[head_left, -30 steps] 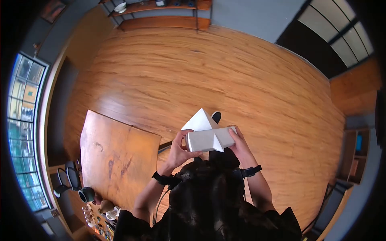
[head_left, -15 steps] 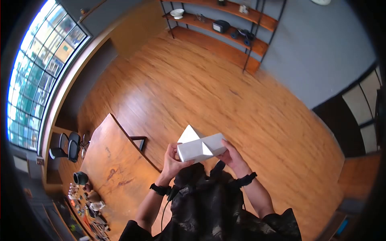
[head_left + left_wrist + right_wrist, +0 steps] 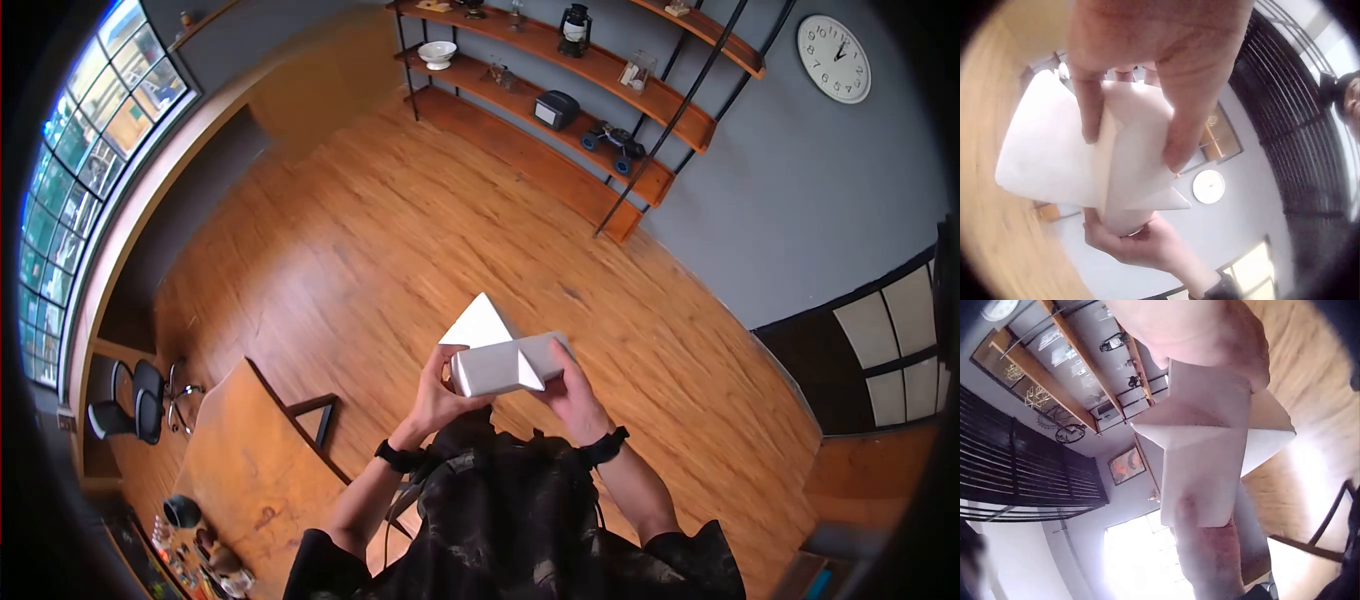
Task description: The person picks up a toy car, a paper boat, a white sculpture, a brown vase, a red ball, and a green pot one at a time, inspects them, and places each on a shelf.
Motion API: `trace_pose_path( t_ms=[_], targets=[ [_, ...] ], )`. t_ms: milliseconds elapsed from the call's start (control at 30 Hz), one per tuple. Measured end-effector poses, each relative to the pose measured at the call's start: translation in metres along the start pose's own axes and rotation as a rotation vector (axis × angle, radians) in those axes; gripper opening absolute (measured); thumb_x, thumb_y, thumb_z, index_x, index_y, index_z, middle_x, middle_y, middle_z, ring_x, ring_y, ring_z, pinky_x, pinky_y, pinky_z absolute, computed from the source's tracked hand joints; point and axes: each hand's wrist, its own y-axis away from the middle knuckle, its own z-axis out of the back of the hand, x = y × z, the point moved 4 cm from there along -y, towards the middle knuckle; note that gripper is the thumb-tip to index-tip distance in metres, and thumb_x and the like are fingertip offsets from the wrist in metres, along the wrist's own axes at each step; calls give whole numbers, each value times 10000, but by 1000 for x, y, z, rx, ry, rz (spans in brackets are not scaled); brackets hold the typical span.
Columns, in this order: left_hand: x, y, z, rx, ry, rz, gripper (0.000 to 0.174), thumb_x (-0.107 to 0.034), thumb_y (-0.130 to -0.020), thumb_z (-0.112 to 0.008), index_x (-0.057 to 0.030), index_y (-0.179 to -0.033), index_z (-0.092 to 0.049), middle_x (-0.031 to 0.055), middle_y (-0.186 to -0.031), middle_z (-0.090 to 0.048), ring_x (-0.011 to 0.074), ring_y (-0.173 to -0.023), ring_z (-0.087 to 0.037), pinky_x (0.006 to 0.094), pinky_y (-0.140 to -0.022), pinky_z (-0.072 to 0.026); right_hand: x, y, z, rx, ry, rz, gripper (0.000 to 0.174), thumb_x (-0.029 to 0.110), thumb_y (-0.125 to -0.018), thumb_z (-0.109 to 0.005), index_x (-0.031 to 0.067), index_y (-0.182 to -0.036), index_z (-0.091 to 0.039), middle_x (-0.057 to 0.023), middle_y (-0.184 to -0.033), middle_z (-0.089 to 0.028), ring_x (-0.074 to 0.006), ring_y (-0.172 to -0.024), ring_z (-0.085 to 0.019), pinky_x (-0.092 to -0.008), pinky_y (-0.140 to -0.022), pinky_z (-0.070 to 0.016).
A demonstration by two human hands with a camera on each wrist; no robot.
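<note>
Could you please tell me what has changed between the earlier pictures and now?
The head view has swung left and tilted up: the shelves show more fully, the clock has come into full view, and the table sits lower. Nothing was taken or let go; the left hand and right hand still grip the white shape.

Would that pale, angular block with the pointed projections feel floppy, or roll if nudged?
The pale, angular block looks stiff: its flat faces show no sag between the left hand and right hand. Flat sides make smooth rolling unlikely, though it might tip if resting on a point. I can't judge its weight.
</note>
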Motion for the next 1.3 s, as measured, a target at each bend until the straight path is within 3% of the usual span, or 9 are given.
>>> trace_pose_path(
  t_ms=[133, 167, 267, 300, 467, 733, 900, 1133, 1300],
  targets=[
    [-16, -84, 28, 86, 80, -17, 721, -81, -658, -887, -46, -1232, -453, 57, -1148, -534, 183, -1139, -553, 361, -961, -501, 53, -58, -52, -24, -50, 230, 385, 336, -882, -708, 109, -1168, -587, -48, -1104, -627, -198, -1024, -606, -363, -868, -511],
    [-19, -101, 38, 158, 84, -4, 758, -133, -689, -877, -48, -1299, -437, 74, -1237, -531, 203, -1241, -486, 398, -1074, -397, 65, -63, -63, -56, -39, 295, 345, 310, -873, -718, 118, -1138, -606, -34, -1052, -639, -182, -991, -618, -338, -840, -514],
    [-19, -148, 76, 267, 189, -5, 692, -170, -788, -803, -52, -1351, -419, 97, -1347, -503, 217, -1288, -450, 416, -1127, -313, 100, -76, -104, -126, 72, 432, 380, 283, -887, -697, 84, -1183, -566, -37, -1098, -622, -164, -1013, -608, -329, -838, -518],
    [-17, -165, 91, 237, 210, 25, 591, -362, -922, -642, -45, -1368, -419, 112, -1392, -483, 235, -1283, -461, 420, -1125, -315, 112, -83, -118, -126, 96, 458, 387, 271, -884, -700, 77, -1189, -560, -44, -1110, -616, -164, -1020, -605, -330, -842, -517],
    [-1, -251, 155, -3, 433, 399, 631, -518, -976, -474, -91, -1431, -383, 100, -1430, -453, 238, -1312, -417, 474, -1058, -350, 162, -132, -187, -61, 286, 647, 411, 213, -873, -717, 57, -1207, -537, -70, -1132, -599, -161, -1034, -593, -330, -851, -514],
    [-16, -387, 223, -149, 600, 491, 711, -614, -942, -465, -159, -1474, -340, 71, -1536, -295, 318, -1386, -289, 570, -1088, -281, 196, -270, -328, 277, 621, 696, 575, 150, -779, -817, 98, -1200, -428, -64, -1068, -595, -126, -978, -577, -284, -810, -500],
    [-23, -449, 279, 7, 799, 372, 789, -699, -949, -254, -153, -1518, -266, 101, -1542, -333, 289, -1421, -311, 618, -1083, -269, 209, -354, -407, 392, 596, 474, 619, 173, -751, -840, 80, -1196, -420, -69, -1037, -615, -134, -963, -586, -299, -819, -497],
    [-24, -490, 351, 16, 687, 380, 805, -698, -927, -324, -173, -1528, -222, 133, -1527, -349, 360, -1377, -374, 598, -1049, -357, 213, -434, -502, 513, 709, 286, 675, 179, -738, -842, 42, -1211, -380, -124, -1047, -601, -165, -971, -596, -301, -819, -507],
    [-8, -537, 398, 132, 963, 365, 890, -625, -824, -547, -180, -1523, -223, 121, -1536, -325, 377, -1384, -351, 592, -1045, -363, 206, -493, -571, 458, 825, 268, 731, 234, -740, -841, 26, -1247, -357, -148, -1066, -574, -181, -987, -582, -315, -822, -503]
  ],
)
